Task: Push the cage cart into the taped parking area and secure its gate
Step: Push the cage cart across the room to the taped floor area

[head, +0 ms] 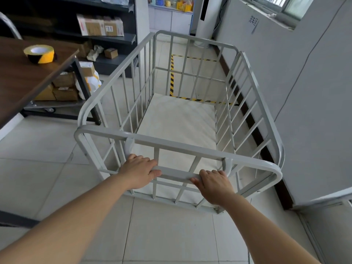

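A grey metal cage cart [118, 67] with barred sides stands right in front of me on the tiled floor, empty inside. My left hand [138, 171] and my right hand [214, 184] both grip the flat handle bar [177, 174] on its near side. Beyond the cart, yellow-and-black tape [172, 77] marks a rectangle on the floor against the right wall; the cart's far end overlaps the rectangle's near line. Which side is the gate, I cannot tell.
A brown table [17, 79] with a roll of yellow-black tape [40, 53] stands at left. Boxes [64, 86] sit on a low trolley under it. Dark shelving [106, 35] with parcels lines the back left. A grey wall [304, 92] runs close along the cart's right side.
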